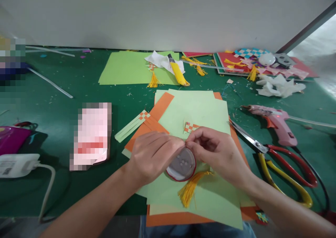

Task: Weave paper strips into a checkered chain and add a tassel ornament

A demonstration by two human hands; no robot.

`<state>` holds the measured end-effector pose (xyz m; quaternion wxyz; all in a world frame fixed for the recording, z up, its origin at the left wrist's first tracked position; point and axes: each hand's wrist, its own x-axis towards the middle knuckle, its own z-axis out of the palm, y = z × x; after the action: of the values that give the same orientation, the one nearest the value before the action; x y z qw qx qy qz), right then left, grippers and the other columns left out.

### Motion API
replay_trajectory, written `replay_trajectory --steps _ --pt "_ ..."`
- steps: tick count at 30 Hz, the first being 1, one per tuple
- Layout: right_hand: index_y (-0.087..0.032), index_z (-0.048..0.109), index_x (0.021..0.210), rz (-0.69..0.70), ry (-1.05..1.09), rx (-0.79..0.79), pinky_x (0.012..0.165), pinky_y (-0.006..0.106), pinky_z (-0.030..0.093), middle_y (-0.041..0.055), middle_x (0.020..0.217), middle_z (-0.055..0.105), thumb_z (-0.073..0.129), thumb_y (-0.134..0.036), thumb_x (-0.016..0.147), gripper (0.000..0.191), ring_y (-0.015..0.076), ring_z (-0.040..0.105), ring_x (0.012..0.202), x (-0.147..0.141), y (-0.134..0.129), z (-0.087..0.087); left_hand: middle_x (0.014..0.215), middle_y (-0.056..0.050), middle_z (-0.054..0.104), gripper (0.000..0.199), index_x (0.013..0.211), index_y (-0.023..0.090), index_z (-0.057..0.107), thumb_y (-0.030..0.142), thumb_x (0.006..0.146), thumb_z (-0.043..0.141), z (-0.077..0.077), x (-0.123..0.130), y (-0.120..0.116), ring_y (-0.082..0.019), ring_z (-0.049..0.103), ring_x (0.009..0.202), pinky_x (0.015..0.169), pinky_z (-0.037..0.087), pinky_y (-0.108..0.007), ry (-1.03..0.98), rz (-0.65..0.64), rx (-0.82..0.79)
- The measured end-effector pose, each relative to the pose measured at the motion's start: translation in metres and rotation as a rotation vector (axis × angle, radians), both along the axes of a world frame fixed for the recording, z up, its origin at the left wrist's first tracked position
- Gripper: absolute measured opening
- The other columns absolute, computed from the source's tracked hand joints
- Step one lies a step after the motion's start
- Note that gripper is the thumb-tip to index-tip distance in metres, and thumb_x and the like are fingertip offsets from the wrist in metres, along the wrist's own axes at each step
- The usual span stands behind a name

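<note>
My left hand and my right hand meet fingertip to fingertip in the middle, both closed in a pinch. What they hold is too small to make out. Just below the fingertips lies a round, red-rimmed shallow tin with a few small beads in it. A yellow tassel rests on the pale green paper sheets in front of the tin. Beyond my right fingers sits a small orange-and-white woven paper piece. Left of my left hand, green paper strips run out from another checkered weave.
To the right lie a pink glue gun and open scissors with red and yellow handles. A pixelated pink phone-like object is at left, near a white charger. Behind are a yellow cutter, green paper and crumpled tissue.
</note>
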<state>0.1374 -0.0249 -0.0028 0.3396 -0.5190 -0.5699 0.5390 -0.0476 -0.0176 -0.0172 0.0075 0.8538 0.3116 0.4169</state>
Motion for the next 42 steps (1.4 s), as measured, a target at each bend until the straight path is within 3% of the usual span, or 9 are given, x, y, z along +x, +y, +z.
replay_trajectory --steps 6,16,20,31,42 --pt "-0.018 0.067 0.076 0.004 -0.141 0.156 0.045 0.021 0.038 -0.002 0.056 0.056 0.061 -0.022 0.079 0.007 0.0092 0.047 0.049 0.0 -0.005 -0.001 0.072 -0.002 0.073 0.006 0.086 0.018 0.061 0.013 0.087 0.062 -0.002 0.0 -0.001 -0.013 0.067 0.062 0.06 0.052 -0.025 -0.012 -0.003 -0.021" --pt "-0.018 0.066 0.076 -0.035 -0.216 0.358 0.043 0.019 0.038 -0.0045 0.051 0.053 0.061 -0.017 0.078 0.006 0.0073 0.045 0.045 -0.003 -0.004 -0.005 0.069 0.001 0.072 0.006 0.083 0.02 0.062 0.015 0.087 0.063 -0.003 0.004 -0.001 -0.011 0.065 0.056 0.057 0.05 -0.023 -0.071 0.055 -0.072" --pt "-0.016 0.066 0.076 -0.063 -0.266 0.407 0.04 0.018 0.034 -0.0045 0.051 0.052 0.06 -0.017 0.08 0.007 0.0065 0.044 0.044 -0.003 -0.001 -0.004 0.076 0.002 0.075 0.008 0.088 0.02 0.064 0.013 0.087 0.061 0.0 0.006 -0.003 -0.009 0.068 0.061 0.062 0.052 -0.02 -0.091 0.055 -0.17" --pt "-0.017 0.068 0.077 -0.06 -0.362 0.54 0.036 0.016 0.031 -0.0054 0.049 0.052 0.059 -0.017 0.081 0.01 0.0053 0.043 0.041 -0.002 -0.003 -0.001 0.068 0.006 0.074 0.006 0.08 0.018 0.07 0.015 0.083 0.066 0.01 0.006 -0.002 -0.006 0.067 0.057 0.057 0.048 -0.011 -0.184 0.055 -0.486" --pt "-0.014 0.067 0.077 -0.065 -0.309 0.501 0.038 0.014 0.032 -0.0061 0.05 0.051 0.06 -0.013 0.08 0.008 0.0037 0.042 0.041 -0.001 -0.003 0.001 0.069 0.008 0.073 0.009 0.082 0.021 0.071 0.019 0.087 0.064 0.015 0.004 -0.001 -0.004 0.064 0.058 0.057 0.048 -0.008 -0.265 0.004 -0.857"
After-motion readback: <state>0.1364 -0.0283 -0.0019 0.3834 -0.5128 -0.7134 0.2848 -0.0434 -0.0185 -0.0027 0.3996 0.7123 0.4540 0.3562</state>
